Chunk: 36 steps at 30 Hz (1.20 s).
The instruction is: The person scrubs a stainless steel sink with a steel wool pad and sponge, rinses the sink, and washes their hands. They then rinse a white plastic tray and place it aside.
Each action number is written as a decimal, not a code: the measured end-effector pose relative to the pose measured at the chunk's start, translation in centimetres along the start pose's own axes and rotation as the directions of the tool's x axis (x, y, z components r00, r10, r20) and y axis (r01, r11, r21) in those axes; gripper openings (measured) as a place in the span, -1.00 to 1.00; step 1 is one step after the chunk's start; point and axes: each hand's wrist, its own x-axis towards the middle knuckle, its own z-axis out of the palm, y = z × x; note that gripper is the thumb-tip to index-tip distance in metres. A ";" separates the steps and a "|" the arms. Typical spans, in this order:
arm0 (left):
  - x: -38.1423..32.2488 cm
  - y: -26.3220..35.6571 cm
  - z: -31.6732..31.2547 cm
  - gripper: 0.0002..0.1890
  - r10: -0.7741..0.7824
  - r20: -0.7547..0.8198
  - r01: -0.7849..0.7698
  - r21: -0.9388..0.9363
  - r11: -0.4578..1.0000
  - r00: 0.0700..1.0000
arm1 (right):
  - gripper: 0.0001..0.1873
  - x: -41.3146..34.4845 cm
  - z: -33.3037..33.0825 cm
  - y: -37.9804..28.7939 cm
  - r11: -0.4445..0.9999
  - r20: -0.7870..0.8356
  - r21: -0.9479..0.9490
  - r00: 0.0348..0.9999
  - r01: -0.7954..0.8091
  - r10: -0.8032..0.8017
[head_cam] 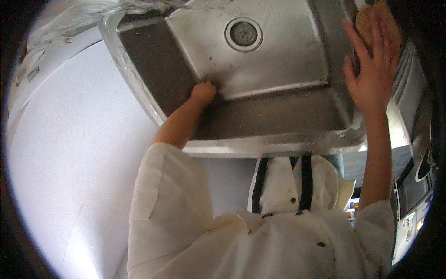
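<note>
A stainless steel sink (271,120) is in front of me, with a round drain (244,34) in its floor. My left hand (205,91) reaches into the near left corner of the basin, its fingers curled down and their tips hidden. Whether anything is in that hand, I cannot tell. Over the right rim, my right hand (373,69) lies flat with its fingers spread. Under those fingers is a brown pad (366,26), perhaps a sponge or folded cloth, in contact with them. Small dark specks dot the basin floor near the left hand.
A smooth white wall (80,122) runs down the left side, close to the sink's edge. Clear crinkled plastic sheeting (90,22) spreads along the far left. Grey ridged surface (406,71) lies right of my right hand. Dark objects crowd the far right edge, too blurred to name.
</note>
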 end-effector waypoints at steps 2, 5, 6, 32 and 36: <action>-0.1 -0.3 -1.7 -0.79 -0.125 -0.030 0.123 -0.067 0.990 0.992 | -0.30 0.2 0.2 -0.1 1.000 -0.015 -0.003 1.000 -0.007 0.007; -2.3 -1.1 -4.7 -0.75 -0.128 -0.152 0.094 -0.211 0.973 0.980 | -0.29 0.5 0.3 -0.1 0.999 -0.023 0.028 1.000 0.022 -0.021; -3.4 -1.5 -5.7 -0.72 -0.158 -0.229 0.099 -0.251 0.963 0.960 | -0.29 0.4 0.4 0.2 0.999 -0.026 0.011 0.999 0.034 -0.034; -17.8 -1.5 0.5 -0.13 -0.893 -0.390 0.137 -0.895 0.425 0.222 | -0.62 6.7 19.8 -20.4 -0.505 0.912 0.224 0.362 -0.833 -0.192; -17.5 -1.8 0.6 -0.14 -0.890 -0.405 0.182 -0.878 0.442 0.209 | -0.54 9.8 18.3 -15.7 -0.758 0.733 0.199 0.608 -0.621 -0.305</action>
